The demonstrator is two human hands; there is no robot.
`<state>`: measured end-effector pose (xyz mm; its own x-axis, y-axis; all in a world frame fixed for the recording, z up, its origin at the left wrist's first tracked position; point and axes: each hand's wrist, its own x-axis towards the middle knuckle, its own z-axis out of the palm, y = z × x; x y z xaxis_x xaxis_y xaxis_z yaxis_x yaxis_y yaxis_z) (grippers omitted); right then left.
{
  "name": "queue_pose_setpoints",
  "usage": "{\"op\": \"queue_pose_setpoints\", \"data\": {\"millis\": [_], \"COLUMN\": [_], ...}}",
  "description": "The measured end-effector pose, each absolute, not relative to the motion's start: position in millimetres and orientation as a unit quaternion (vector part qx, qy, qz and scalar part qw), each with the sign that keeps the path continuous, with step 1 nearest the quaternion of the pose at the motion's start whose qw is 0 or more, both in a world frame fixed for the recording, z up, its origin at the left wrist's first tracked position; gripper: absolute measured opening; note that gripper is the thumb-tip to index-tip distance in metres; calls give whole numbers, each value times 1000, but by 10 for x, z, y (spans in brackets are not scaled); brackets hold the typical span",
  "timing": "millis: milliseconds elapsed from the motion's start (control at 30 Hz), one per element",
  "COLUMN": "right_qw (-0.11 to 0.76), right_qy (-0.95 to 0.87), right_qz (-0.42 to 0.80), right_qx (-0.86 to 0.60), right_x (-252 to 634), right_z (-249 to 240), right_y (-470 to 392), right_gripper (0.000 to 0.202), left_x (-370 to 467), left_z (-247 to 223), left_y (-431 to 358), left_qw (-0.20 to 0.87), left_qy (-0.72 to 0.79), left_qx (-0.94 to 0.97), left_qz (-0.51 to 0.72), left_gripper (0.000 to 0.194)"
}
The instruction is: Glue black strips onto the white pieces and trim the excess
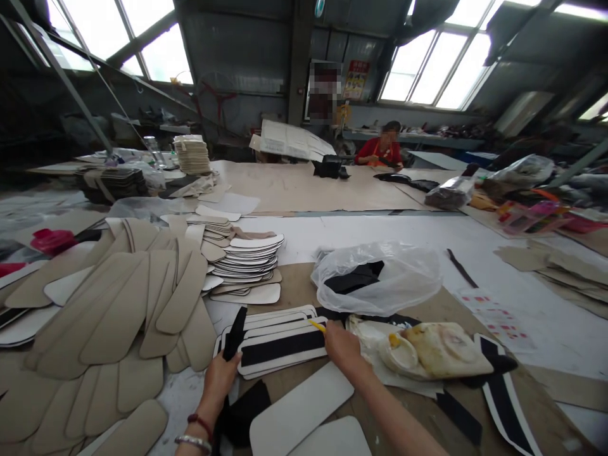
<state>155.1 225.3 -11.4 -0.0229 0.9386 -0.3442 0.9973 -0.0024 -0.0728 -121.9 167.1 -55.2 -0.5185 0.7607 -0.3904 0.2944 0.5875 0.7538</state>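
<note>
My left hand (222,375) is closed on a folded black strip (234,335), beside the left end of a stack of white panels with rounded corners. The top panel (251,370) carries a black band (285,349) along its middle. Over the right end of the stack, my right hand (341,345) grips a thin yellow stick (317,325); its far end is too small to make out. To the right of that hand lies a stained, cut-open plastic jug (441,351) with a yellowish crust. Black material (247,411) lies below my left hand, near plain light panels (301,408).
Many beige rounded panels (114,316) spread across the left, beside a neat stack of pieces (249,259). A clear plastic bag (403,278) with black material lies beyond my hands. Another banded panel (508,405) is at right. Across the table, a person in red (380,152) sits.
</note>
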Motion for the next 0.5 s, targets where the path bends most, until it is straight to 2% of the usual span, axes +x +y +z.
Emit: {"op": "queue_pose_setpoints", "data": {"millis": [167,300,433,500], "right_qw": [113,103,70,19], "right_qy": [684,692,698,698], "right_qz": [-192,-220,-219,-217], "right_qx": [695,680,678,682], "right_x": [1651,1621,1643,1701], "right_z": [-118,-62,120,219], "right_y": [2267,2353,2335,2213], "right_gripper": [26,32,35,34], "left_x": [-1220,-1232,-1349,-1465], "left_z": [-544,-411,-115,80], "left_y": [1641,1736,1816,1763], "left_qw": [426,428,384,321], "left_qy": [786,779,789,817], "left_qx": [295,286,305,349], "left_qz": [337,359,371,329], "left_gripper": [25,32,45,46]}}
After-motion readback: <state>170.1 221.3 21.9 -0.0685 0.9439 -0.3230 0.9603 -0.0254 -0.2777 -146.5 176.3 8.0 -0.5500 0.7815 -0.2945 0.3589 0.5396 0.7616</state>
